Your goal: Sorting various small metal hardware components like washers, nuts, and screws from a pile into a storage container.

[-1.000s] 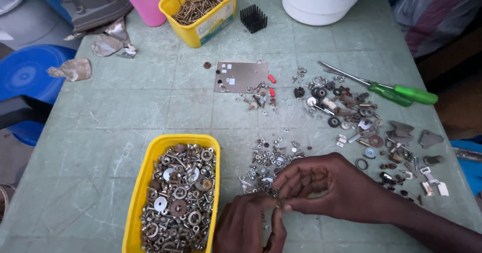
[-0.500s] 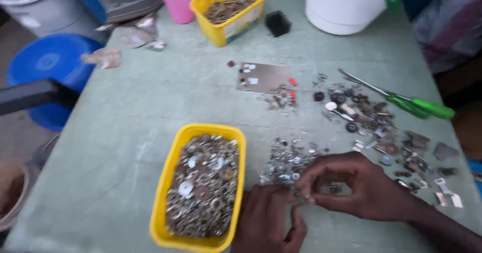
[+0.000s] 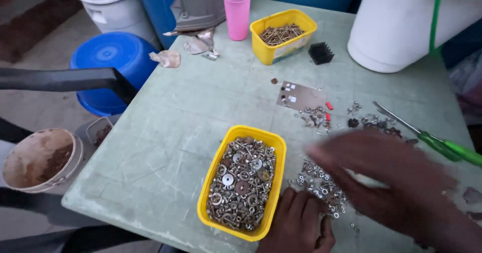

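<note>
We saw our pale green worktop (image 3: 165, 127) carrying a white bucket (image 3: 396, 27) at the far right. Our right hand (image 3: 396, 182) swept blurred over the loose pile of nuts and washers (image 3: 321, 182), fingers seemingly spread, though we could not tell its grip for certain. Our left hand (image 3: 301, 223) rested curled at the near edge, touching the yellow tub of hardware (image 3: 243, 182); what its grip pinched, if anything, was hidden. We judged that a fast sweep could scatter small pieces off the near edge. Beyond lay a second yellow tub of screws (image 3: 283, 34), a pink cup (image 3: 237, 9), green-handled scissors (image 3: 442, 145), and a black heat sink (image 3: 320, 53).
</note>
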